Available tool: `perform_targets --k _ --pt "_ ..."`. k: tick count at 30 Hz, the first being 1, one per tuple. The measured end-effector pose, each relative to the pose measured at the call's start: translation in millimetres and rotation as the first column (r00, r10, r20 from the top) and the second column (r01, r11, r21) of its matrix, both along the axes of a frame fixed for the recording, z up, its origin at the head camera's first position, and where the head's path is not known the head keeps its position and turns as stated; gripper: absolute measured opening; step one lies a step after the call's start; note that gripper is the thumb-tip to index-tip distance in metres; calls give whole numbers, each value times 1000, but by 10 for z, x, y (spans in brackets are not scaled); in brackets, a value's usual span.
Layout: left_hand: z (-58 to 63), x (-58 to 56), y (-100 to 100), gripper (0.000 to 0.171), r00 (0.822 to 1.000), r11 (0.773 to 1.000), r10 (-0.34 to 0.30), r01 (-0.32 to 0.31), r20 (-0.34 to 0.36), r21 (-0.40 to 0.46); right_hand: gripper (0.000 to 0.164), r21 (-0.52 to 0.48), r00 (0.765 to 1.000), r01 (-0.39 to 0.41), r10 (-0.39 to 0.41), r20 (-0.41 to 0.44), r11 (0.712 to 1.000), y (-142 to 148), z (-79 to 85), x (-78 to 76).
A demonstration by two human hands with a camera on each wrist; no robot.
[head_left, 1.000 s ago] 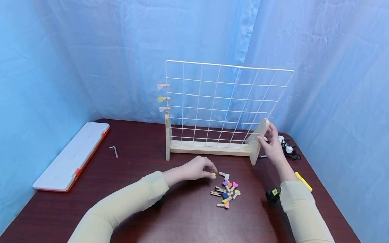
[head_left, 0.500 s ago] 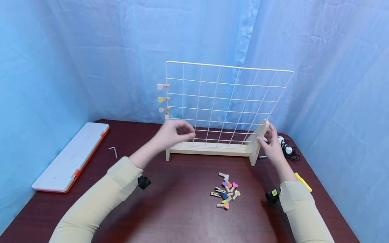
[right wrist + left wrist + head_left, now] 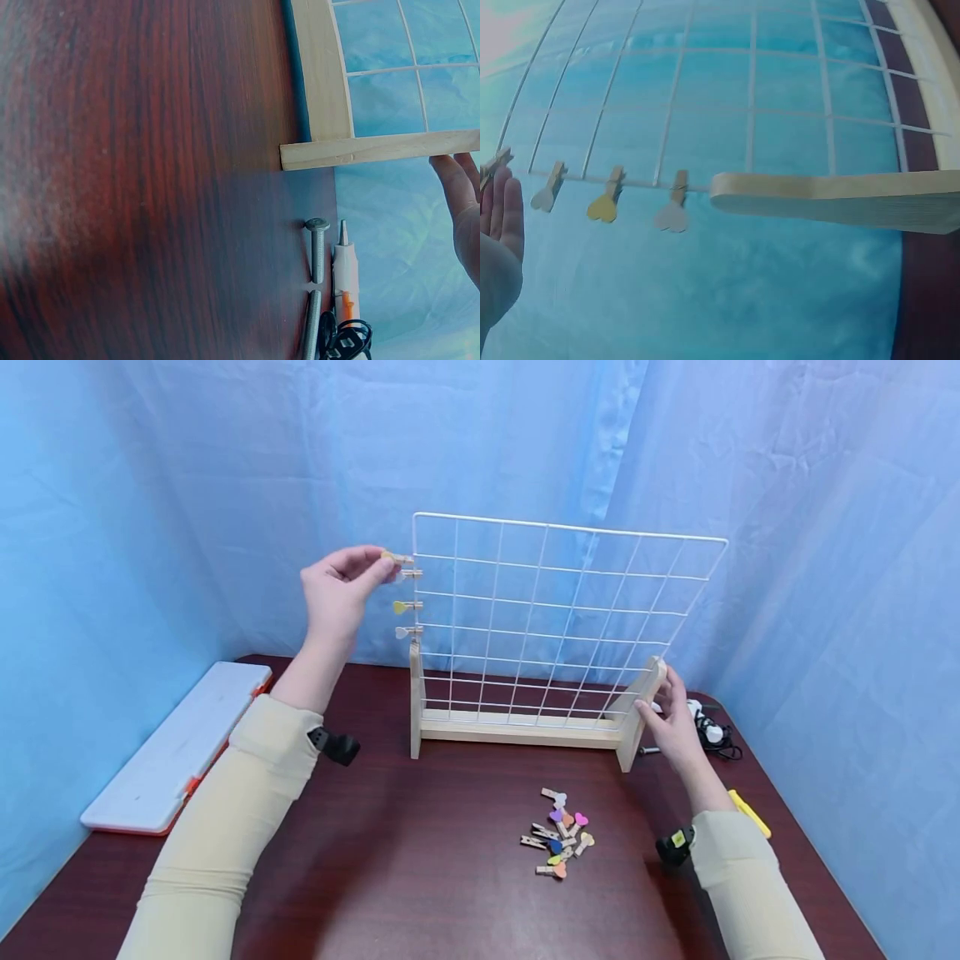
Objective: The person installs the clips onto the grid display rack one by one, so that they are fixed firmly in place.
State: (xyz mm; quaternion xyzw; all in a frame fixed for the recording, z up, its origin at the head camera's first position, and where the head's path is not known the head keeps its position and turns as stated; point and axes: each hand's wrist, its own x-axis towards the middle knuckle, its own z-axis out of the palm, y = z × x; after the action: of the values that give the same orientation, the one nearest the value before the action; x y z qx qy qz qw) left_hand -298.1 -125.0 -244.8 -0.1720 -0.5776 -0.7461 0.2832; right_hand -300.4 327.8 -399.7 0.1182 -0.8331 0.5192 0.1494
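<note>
A white wire grid (image 3: 540,581) stands in a wooden stand (image 3: 517,737). My left hand (image 3: 333,597) pinches a small wooden clothespin (image 3: 399,558) with a yellow heart at the grid's upper left edge. I cannot tell whether its tip is on the wire. Just below, a white-heart clothespin (image 3: 546,191), a yellow-heart one (image 3: 606,201) and another white-heart one (image 3: 673,208) are clipped along that edge. My right hand (image 3: 672,722) holds the stand's right upright (image 3: 637,714), thumb in front; in the right wrist view its fingers (image 3: 454,180) touch the wood.
Several loose heart clothespins (image 3: 558,843) lie heaped on the dark table (image 3: 450,877). A white and orange case (image 3: 172,743) is at the left. Behind my right hand are bolts (image 3: 316,251), a white glue gun (image 3: 346,270) and a black cord (image 3: 349,337). A yellow tool (image 3: 750,814) lies at the right.
My left hand has picked the yellow-heart clothespin off the table and carried it up and left to the grid's left edge. The right hand stays on the upright.
</note>
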Motion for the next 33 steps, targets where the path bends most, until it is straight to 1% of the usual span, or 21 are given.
perform_targets --k 3,4,6,8,10,15,17,19,23,25,28,31,33 --pt "38 -100 -34 25 999 995 39 -40 9 88 71 -1 1000 3 -3 4 1000 1 2 0" --pt "46 -128 -40 25 998 993 57 -59 19 104 71 -3 1000 2 -2 5 1000 0 4 2" --pt "56 -181 -44 25 996 988 73 -79 53 134 71 -3 1000 3 -3 8 1000 1 10 7" --pt "61 -223 -35 24 992 987 87 -98 87 131 71 0 1000 5 -5 13 1000 3 18 11" --pt "61 -263 -18 23 991 987 95 -107 98 123 71 2 1000 7 -7 14 1000 5 26 14" --pt "54 -339 42 24 993 989 85 -94 78 117 71 4 1000 12 -12 14 1000 -7 29 3" --pt "50 -359 61 26 995 989 69 -79 77 125 71 3 1000 11 -11 9 1000 -16 26 -2" --pt "41 -368 72 27 994 990 68 -78 85 116 70 1 1000 8 -8 6 1000 -21 18 -12" --pt "20 -356 71 27 991 991 76 -87 107 102 71 -2 1000 6 -6 0 1000 -33 11 -21" --pt "18 -327 66 27 991 993 79 -88 113 79 71 -1 1000 11 -11 2 1000 -34 9 -24" --pt "30 -255 61 27 992 996 73 -78 101 44 71 -2 1000 14 -14 3 1000 -34 9 -24" --pt "59 -153 55 29 990 993 117 -117 72 -8 71 -2 1000 17 -17 3 1000 -33 8 -25" --pt "84 -75 59 29 986 986 163 -162 39 -34 71 -1 1000 18 -18 5 1000 -37 8 -22"
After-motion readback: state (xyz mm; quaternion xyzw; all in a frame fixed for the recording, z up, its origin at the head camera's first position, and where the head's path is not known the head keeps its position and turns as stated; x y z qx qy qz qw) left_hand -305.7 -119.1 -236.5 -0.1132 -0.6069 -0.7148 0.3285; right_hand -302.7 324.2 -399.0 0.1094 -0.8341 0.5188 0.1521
